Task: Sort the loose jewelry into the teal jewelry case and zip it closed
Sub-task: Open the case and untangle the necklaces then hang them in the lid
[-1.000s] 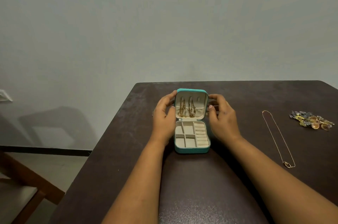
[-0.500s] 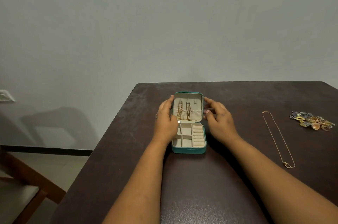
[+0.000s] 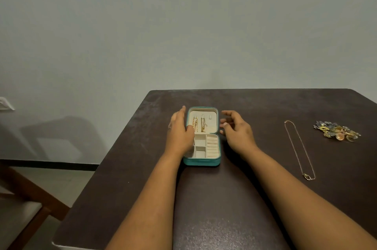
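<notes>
Teal jewelry case (image 3: 202,161) lies open between loose left hand (image 3: 179,133) and unclenched right hand (image 3: 236,133).

Teal case (image 3: 202,161) lined in matt cream velvet; table (image 3: 255,198) faintly glossy.

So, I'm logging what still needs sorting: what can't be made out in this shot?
- Heap of loose jewelry, head view: too small and tangled to count or name pieces.
- Teal jewelry case, head view: left hand hides its left compartments.
- Chains in the lid: too small to tell their type.
- Zipper: not discernible.
</notes>
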